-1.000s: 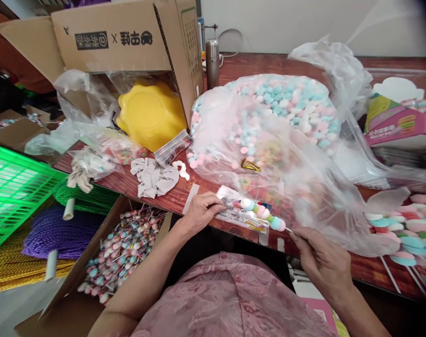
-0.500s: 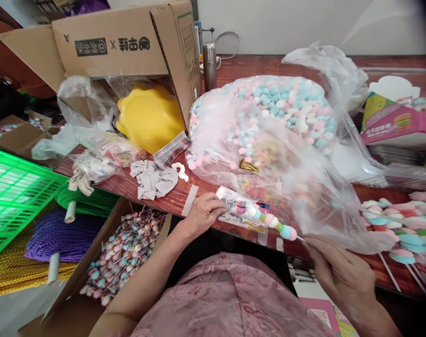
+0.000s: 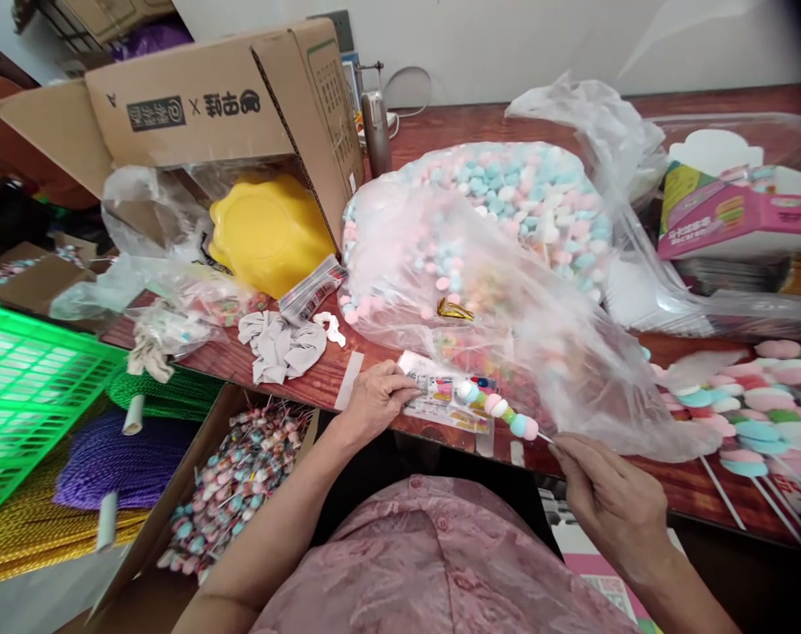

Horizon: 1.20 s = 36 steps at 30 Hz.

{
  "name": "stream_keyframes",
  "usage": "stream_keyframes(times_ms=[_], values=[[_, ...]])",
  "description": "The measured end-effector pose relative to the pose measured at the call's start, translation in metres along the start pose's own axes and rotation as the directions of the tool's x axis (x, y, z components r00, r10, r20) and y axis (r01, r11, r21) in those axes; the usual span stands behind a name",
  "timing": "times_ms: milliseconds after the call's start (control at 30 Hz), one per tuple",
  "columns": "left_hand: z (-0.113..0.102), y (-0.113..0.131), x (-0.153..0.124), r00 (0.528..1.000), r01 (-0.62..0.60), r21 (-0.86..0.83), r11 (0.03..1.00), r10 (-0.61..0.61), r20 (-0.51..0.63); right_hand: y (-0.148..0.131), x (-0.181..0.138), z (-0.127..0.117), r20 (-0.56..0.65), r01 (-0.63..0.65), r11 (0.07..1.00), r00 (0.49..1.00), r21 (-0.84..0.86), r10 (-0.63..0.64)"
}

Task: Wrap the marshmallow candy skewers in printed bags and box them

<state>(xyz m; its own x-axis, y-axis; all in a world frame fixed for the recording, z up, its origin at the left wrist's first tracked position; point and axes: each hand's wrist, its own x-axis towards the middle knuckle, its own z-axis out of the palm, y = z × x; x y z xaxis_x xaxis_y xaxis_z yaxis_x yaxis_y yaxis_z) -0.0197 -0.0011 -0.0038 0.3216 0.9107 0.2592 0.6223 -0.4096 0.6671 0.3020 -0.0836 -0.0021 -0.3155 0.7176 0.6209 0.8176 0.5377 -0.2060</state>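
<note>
A skewer of pink, blue, white and green marshmallows (image 3: 499,409) slants across the front edge of the table. My right hand (image 3: 608,484) pinches the bare end of its stick. Several printed clear plastic wrappers (image 3: 440,414) lie flat under the skewer's far end; whether that end is inside the top wrapper or just over it, I cannot tell. My left hand (image 3: 380,396) is closed, thumb and fingers pinching the left edge of the top wrapper. Finished-looking marshmallow skewers (image 3: 757,431) are heaped to the right of my right hand.
Behind the wrappers lies a big clear bag of loose marshmallows (image 3: 525,185). A cardboard box (image 3: 195,106) with a yellow tub (image 3: 268,233) stands at the back left. Below left are a box of small wrapped skewers (image 3: 242,484) and a green basket (image 3: 37,387). A pink carton (image 3: 737,216) sits right.
The whole view has shifted slightly, so most things appear further left. Both hands keep their grips, and the skewer stays over the wrappers in nearly the same place.
</note>
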Motion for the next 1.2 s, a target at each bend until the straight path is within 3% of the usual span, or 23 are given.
stream_keyframes(times_ms=[367,633,800,933,1033,1200], values=[[0.001,-0.004,-0.002,1.000,0.008,-0.053,0.999,-0.008,-0.008,0.001,-0.003,0.011,0.067,0.005,1.000,0.998,0.020,-0.007],[0.002,-0.004,-0.002,1.000,-0.023,-0.143,0.990,0.024,0.007,0.006,0.038,0.029,0.122,0.173,0.985,0.977,0.019,-0.174],[0.000,-0.003,-0.002,1.000,0.012,-0.255,0.967,-0.014,-0.004,0.012,0.058,0.045,0.166,0.168,0.978,0.968,0.120,-0.187],[-0.004,0.001,-0.004,1.000,-0.017,-0.073,0.997,0.017,-0.001,0.015,0.060,0.043,0.184,0.141,0.971,0.967,0.195,-0.177],[-0.004,0.006,-0.004,0.991,-0.105,0.144,0.984,0.091,0.099,0.012,0.058,0.041,0.187,0.135,0.966,0.966,0.223,-0.178],[-0.004,0.016,0.004,0.977,-0.187,0.381,0.906,0.131,0.169,0.001,0.063,0.036,0.078,0.225,0.959,0.967,0.175,-0.241]])
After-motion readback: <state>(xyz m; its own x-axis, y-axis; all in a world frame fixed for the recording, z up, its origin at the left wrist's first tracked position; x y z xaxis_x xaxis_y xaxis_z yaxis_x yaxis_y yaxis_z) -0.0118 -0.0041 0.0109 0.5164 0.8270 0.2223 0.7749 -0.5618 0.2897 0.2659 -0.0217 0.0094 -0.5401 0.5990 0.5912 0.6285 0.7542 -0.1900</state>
